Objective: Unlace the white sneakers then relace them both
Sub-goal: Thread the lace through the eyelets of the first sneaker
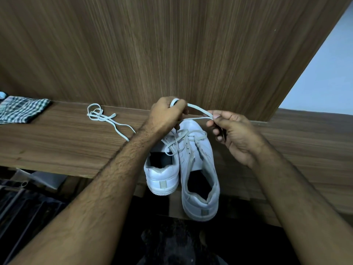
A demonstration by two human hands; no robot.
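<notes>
Hands [196, 121] pinching lace [198, 109] above sneakers [191, 165]

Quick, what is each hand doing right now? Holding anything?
Left hand: closed on one stretch of the white lace.
Right hand: pinching the same lace between thumb and fingertips, above the sneakers.

Two white sneakers stand side by side on a wooden table [57, 146], heels toward the camera: the left sneaker [162, 173] and the right sneaker [198, 169]. Above their toes both hands hold a white lace [198, 109]: the left hand [166, 115] has it wrapped round its fingers, the right hand [233, 131] pinches it between thumb and forefinger. A loose lace [107, 119] lies further left on the table, near a folded checked cloth [21, 110]
</notes>
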